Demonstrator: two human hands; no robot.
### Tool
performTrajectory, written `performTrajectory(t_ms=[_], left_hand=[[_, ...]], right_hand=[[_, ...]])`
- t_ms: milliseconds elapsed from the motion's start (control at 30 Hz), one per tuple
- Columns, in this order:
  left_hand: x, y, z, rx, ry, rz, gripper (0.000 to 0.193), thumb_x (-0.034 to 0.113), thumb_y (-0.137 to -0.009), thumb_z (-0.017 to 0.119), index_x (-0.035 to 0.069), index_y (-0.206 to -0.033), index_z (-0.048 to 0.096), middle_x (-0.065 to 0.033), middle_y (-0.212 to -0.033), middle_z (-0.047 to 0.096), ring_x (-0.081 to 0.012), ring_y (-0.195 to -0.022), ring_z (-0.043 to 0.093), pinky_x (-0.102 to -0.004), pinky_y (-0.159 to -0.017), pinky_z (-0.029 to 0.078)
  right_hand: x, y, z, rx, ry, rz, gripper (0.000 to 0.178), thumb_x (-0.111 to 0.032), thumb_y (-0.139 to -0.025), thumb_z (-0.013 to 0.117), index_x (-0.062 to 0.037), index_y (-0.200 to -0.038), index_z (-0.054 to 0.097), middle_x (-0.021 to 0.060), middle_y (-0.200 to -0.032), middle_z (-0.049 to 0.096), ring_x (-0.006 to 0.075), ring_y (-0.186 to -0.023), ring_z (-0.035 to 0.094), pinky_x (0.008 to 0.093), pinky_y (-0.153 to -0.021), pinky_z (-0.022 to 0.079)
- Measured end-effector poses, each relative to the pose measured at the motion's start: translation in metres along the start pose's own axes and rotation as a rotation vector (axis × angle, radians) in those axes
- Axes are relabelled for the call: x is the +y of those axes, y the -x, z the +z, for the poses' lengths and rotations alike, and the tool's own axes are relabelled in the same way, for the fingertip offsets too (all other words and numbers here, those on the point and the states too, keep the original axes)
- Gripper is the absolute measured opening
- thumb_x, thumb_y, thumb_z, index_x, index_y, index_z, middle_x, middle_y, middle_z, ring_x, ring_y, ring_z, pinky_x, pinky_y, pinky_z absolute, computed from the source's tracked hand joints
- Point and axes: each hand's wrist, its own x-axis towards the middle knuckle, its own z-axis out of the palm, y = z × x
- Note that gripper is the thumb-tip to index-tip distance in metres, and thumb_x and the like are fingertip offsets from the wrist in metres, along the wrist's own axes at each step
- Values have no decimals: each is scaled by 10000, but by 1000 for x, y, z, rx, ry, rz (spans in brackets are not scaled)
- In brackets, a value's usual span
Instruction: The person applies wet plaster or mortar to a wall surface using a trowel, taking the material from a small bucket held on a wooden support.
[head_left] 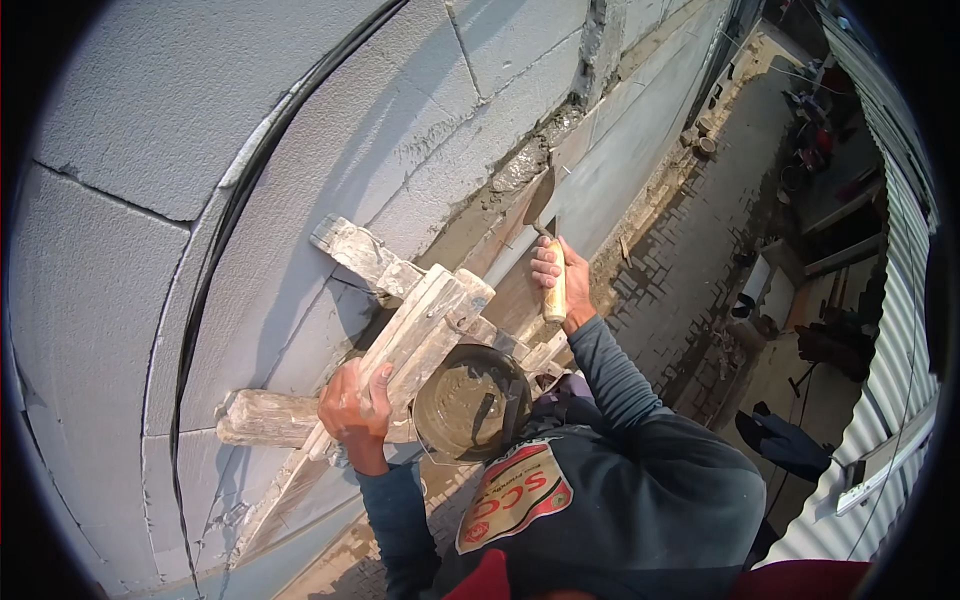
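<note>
My right hand [562, 275] is closed round the pale handle of a trowel [541, 197]. The trowel's blade points up and away, close to a strip of wet grey mortar [520, 168] along the block wall [300, 190]. To the left and nearer, my left hand [354, 408] grips the edge of a rough wooden plank [415, 325], thumb on top. Just right of that plank sits a dark round bucket [521, 402] with grey-brown mortar [455, 405] inside. A dark, narrow shape lies across this mortar; its kind is unclear.
Wooden beams [268, 418] jut out against the wall around the plank. Black cables [205, 270] run down the block face. Far below on the right lies a paved lane [665, 260]. A corrugated metal roof [880, 440] borders the right side.
</note>
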Motion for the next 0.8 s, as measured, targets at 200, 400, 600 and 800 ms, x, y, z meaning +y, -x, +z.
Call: performTrajectory(t_ms=[200, 400, 600, 800], left_hand=[[-1, -1, 0, -14, 13, -14, 429, 414, -864, 739, 4, -985, 703, -168, -887, 707, -366, -794, 673, -432, -725, 510], [0, -2, -3, -55, -15, -40, 417, 406, -881, 722, 3, -983, 699, -178, -876, 702, -386, -782, 664, -445, -717, 506], [4, -4, -4, -52, 39, -34, 401, 392, -888, 718, 3, -982, 695, -191, -857, 693, -406, -771, 654, -459, -701, 502], [7, -4, -4, -38, 49, -18, 385, 379, -890, 718, 6, -984, 692, -194, -854, 691, -410, -766, 652, -460, -686, 498]], right_hand=[[4, -22, 42, -43, -267, -7, 221, -230, -1038, 411, -43, -994, 519, 21, -769, 493, 134, -615, 497, 290, -530, 467], [14, -54, 62, 33, -261, -93, 249, -243, -1031, 367, -49, -939, 492, 36, -762, 487, 137, -622, 493, 301, -542, 480], [11, -62, 77, 31, -276, -130, 257, -215, -1015, 341, -37, -894, 482, 47, -756, 481, 139, -633, 497, 299, -547, 487], [-4, -58, 78, 14, -295, -112, 226, -170, -984, 359, -22, -874, 489, 44, -723, 475, 139, -620, 494, 282, -536, 478]])
